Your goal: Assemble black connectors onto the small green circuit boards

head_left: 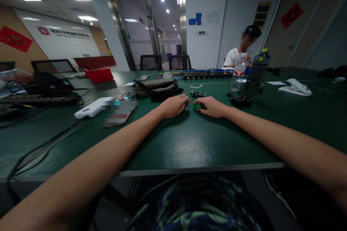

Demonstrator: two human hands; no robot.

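Head view: left hand (174,107) curled around a small dark piece (186,107); right hand (214,107) pinching a green piece (196,107).

Open tabletop (189,148) between my forearms, near edge up to my hands, passable low; just a slim gap between my left hand (173,107) and right hand (214,107), with a green piece (196,107) at my right fingers jutting in. Straight ahead a circuit board (199,94) blocks me, grey bag (154,87) ahead-left; white device (93,107) crowds the left, clear bottle (238,77) and dark bottle (256,75) stand ahead-right.
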